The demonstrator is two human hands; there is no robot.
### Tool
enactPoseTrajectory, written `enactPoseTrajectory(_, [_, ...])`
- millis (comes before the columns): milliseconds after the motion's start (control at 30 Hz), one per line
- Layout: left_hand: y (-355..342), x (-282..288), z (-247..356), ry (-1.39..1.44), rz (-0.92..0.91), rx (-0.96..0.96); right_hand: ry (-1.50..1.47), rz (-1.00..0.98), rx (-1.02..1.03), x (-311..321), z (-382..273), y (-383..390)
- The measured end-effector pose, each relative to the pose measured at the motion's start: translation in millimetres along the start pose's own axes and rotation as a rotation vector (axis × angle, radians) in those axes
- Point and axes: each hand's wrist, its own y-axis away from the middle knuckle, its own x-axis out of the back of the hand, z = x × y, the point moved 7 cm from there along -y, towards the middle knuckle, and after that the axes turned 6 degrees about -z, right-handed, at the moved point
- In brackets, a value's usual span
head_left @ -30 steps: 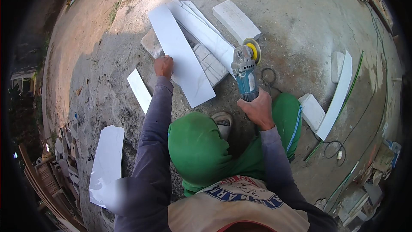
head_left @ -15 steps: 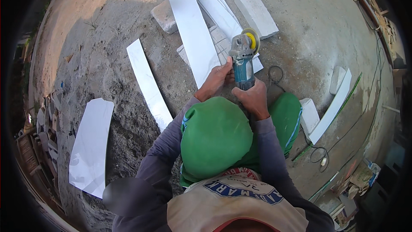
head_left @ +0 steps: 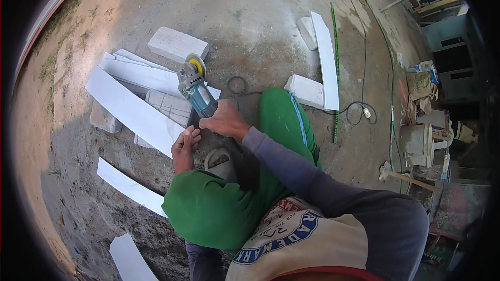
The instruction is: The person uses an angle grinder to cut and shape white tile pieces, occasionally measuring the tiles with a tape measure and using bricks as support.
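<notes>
My right hand (head_left: 227, 120) is wrapped round the rear of a blue and grey angle grinder (head_left: 193, 85). The grinder tilts up and left, its disc with a yellow face (head_left: 196, 64) at the far end. Just below and left of the tool, my left hand (head_left: 184, 149) has loosely curled fingers, slightly apart, with nothing visible in them; it does not touch the grinder. Beside it lies a long white tile strip (head_left: 134, 110), resting across a stone block (head_left: 104, 118) and a scored grey block (head_left: 167, 106). More white strips (head_left: 143, 73) lie stacked behind.
A pale block (head_left: 177, 44) sits beyond the disc. To the right, another white strip (head_left: 325, 60) leans by two blocks (head_left: 306, 91), near a green rod (head_left: 336, 73) and a black cable (head_left: 359, 105). Cut white pieces (head_left: 127, 187) lie on the left ground. My sandalled foot (head_left: 221, 165) is close below.
The head view has turned right, so the scene sits rotated and farther left. My left hand has come away from the grinder's head; my right hand still holds the grinder.
</notes>
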Motion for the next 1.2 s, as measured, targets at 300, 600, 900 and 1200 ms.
enactPoseTrajectory(300, [50.7, 98.8, -101.3, 0.154, 0.01, 0.02, -0.301, 0.474, -0.124, 196.1, 62.2, -85.5])
enactPoseTrajectory(600, [33.8, 16.8, -51.2, -0.289, 0.042, 0.078, 0.42, 0.644, -0.472, 347.6, 126.9, -162.6])
enactPoseTrajectory(900, [50.6, 52.3, -79.4, -0.25, 0.167, 0.125, 0.739, 0.641, -0.437, 375.4, 194.5, -245.0])
enactPoseTrajectory(1200, [42.4, 45.5, -77.3, -0.366, 0.12, 0.224, 0.946, 0.628, -0.314, 335.5, 199.3, -241.9])
